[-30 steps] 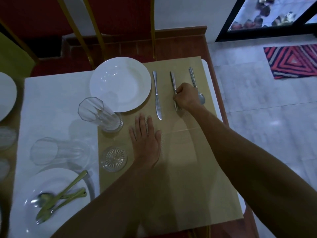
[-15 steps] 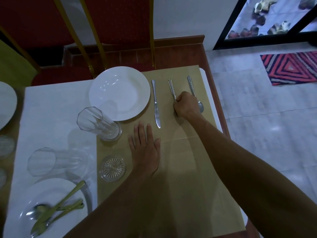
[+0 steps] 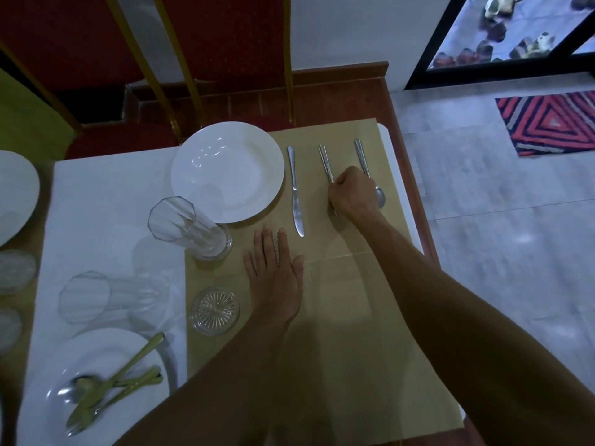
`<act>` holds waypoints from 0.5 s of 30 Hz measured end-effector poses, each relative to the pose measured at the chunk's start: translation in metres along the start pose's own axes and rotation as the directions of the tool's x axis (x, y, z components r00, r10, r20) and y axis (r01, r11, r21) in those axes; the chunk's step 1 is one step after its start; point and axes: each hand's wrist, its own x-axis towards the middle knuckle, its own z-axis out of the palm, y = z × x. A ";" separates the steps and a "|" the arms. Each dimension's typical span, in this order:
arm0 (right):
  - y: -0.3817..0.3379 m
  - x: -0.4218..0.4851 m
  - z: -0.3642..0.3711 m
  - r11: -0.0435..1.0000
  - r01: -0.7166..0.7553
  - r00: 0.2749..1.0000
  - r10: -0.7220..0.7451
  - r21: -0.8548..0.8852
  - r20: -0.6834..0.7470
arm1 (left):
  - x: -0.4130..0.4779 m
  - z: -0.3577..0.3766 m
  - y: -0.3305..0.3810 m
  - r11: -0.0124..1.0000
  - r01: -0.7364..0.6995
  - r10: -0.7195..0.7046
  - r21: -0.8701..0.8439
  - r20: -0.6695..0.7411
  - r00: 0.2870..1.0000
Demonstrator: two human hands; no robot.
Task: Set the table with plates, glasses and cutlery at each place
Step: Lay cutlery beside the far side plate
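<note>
Head view: far place almost laid, nearer one not.
Right hand (image 3: 352,196) gripped the fork (image 3: 325,162), three o'clock of the plate (image 3: 225,172); left hand (image 3: 275,278) lay flat.

The right hand (image 3: 352,196) curls over the fork (image 3: 325,159), hiding its neck and most of its tines, and it also covers the stretch of the spoon (image 3: 381,197) between handle and bowl. At the left edge a white plate (image 3: 16,194) and two glasses (image 3: 16,272) are cut off, the glasses blurred. The striped rug (image 3: 553,123) runs out at the right edge.
</note>
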 end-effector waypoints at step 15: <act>0.037 -0.154 0.013 0.927 -0.169 0.982 0.129 0.335 0.140 | 0.007 -0.043 0.004 0.988 0.053 0.012 -0.148 0.412 0.911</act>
